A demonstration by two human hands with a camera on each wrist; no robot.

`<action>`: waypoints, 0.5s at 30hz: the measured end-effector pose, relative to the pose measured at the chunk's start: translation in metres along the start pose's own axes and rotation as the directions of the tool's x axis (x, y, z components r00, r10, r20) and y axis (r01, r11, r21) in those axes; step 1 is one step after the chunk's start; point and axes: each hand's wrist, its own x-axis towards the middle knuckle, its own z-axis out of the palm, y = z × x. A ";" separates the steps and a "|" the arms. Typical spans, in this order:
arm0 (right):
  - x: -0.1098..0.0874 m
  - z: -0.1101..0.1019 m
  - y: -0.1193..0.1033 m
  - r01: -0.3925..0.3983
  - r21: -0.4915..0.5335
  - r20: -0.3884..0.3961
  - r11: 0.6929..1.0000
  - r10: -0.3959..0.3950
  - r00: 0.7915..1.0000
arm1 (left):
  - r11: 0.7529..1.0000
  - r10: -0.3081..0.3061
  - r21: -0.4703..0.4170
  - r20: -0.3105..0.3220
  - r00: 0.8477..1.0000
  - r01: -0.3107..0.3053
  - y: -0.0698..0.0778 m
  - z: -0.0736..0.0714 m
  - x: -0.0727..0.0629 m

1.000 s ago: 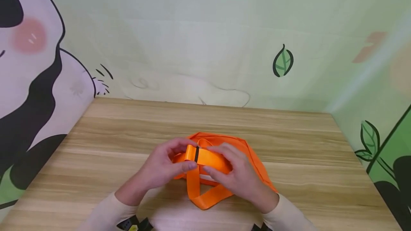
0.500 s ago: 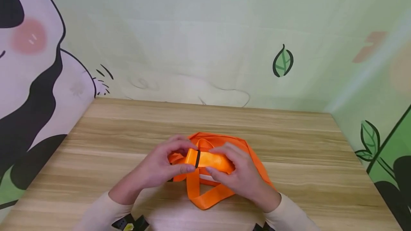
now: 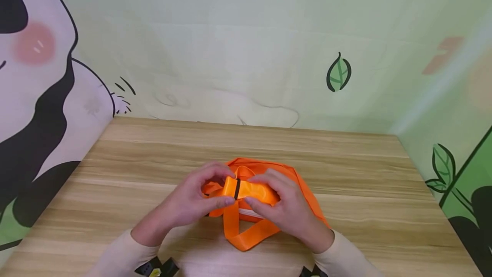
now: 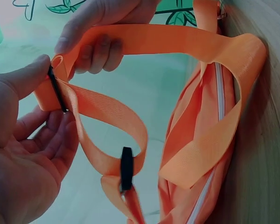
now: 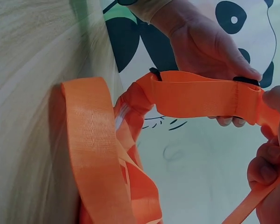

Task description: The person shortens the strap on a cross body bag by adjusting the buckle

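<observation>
An orange bag (image 3: 303,193) with a pale zipper (image 4: 220,93) lies on the table. Above it, my left hand (image 3: 192,195) pinches a black strap slider (image 3: 237,188) and the webbing folded through it, between thumb and fingers. My right hand (image 3: 288,210) grips the orange strap (image 3: 255,190) just to the right of that slider; in the left wrist view its fingers curl under the webbing. Lower on the strap, a second black buckle (image 4: 126,169) hangs free, joining a loop. A slack length of strap (image 3: 244,240) droops over the bag's near side.
The wood-grain table (image 3: 153,153) spreads around the bag. Behind it stands a pale green wall (image 3: 246,63) printed with leaves and a panda (image 3: 88,89). Black wrist devices (image 3: 155,267) sit at both sleeves.
Over the last second the left hand has shifted slightly left, and the slider has tilted a little. The strap between the hands now bulges and creases. The bag stays in place.
</observation>
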 end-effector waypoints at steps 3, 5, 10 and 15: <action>-0.001 0.002 -0.001 -0.023 0.026 0.000 0.999 0.023 1.000 | 1.000 0.005 -0.023 0.005 1.000 -0.005 0.000 0.001 0.000; -0.002 0.003 -0.003 -0.048 0.045 -0.006 0.998 0.049 0.999 | 0.999 0.008 -0.044 0.000 1.000 -0.008 0.000 0.002 0.000; -0.003 0.010 -0.004 -0.092 0.077 -0.009 0.993 0.093 0.996 | 0.994 0.057 -0.094 -0.005 0.998 -0.057 -0.001 0.006 0.002; -0.003 0.014 -0.003 -0.085 0.109 0.005 0.990 0.085 0.996 | 0.992 0.076 -0.103 0.004 0.997 -0.075 0.000 0.006 0.002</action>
